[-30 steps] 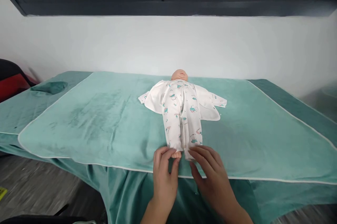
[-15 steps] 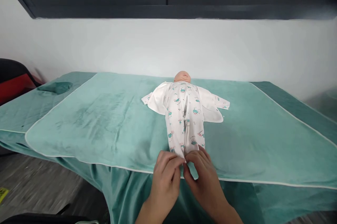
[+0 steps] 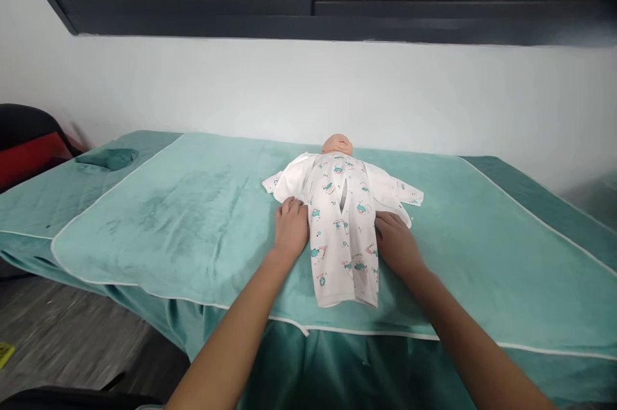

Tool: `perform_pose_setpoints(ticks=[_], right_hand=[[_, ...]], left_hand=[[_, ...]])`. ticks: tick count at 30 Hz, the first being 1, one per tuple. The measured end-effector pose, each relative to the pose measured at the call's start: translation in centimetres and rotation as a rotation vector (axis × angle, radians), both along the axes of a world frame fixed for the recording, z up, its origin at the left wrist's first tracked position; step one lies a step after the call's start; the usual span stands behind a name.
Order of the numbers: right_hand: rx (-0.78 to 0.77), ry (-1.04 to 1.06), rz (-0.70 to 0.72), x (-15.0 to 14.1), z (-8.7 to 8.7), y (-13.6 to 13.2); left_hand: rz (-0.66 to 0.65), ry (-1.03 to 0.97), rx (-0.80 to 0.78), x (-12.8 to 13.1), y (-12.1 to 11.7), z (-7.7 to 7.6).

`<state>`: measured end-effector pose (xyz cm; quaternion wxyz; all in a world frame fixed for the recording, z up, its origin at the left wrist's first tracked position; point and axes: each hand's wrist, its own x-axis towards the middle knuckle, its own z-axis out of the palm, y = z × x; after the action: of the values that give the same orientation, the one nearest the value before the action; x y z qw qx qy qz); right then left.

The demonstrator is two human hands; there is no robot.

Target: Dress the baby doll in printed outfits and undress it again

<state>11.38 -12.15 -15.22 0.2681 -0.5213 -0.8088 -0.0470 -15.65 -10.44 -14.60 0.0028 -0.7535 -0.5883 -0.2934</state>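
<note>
A baby doll lies on its back with its head toward the wall, dressed in a white baby bodysuit with teal and pink prints. Its sleeves and plain white side flaps spread outward, and a narrow slit shows at mid-front. At the left edge of the clothing, below the flap, my left hand has its fingers together and bent on the cloth. My right hand is at the opposite edge, fingers curled on the cloth by the right flap. Both thumbs are mostly hidden.
A light green mat with white piping covers the padded table, and darker green cloth hangs over the front edge. A white wall and barred window stand behind. A black and red chair is at the far left.
Both hands have let go of the bodysuit's lower hem and moved up and apart to its sides. The lower part now lies flat and wide, and the slit looks shorter.
</note>
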Motion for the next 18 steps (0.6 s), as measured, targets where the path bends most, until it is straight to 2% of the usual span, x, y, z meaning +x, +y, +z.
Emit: perform_pose_setpoints(ticks=[5,9,12,15,18], right_hand=[[-0.005,0.002,0.112,-0.9,0.4,0.4],[0.005,-0.029,0.268,-0.8,0.3,1.5],[-0.036,0.008,0.346,-1.0,0.0,2.9],[-0.089,0.055,0.345,-1.0,-0.5,3.5],[-0.076,0.024,0.249,-0.4,-1.1,3.3]], left_hand=[[-0.110,-0.033,0.048,1.2,2.7,-0.4],[-0.285,-0.199,0.078,0.7,3.0,-1.2],[-0.310,-0.259,0.077,0.4,2.9,-1.5],[-0.326,-0.266,0.060,0.4,2.7,-1.3],[-0.373,-0.242,0.015,0.4,2.5,-0.9]])
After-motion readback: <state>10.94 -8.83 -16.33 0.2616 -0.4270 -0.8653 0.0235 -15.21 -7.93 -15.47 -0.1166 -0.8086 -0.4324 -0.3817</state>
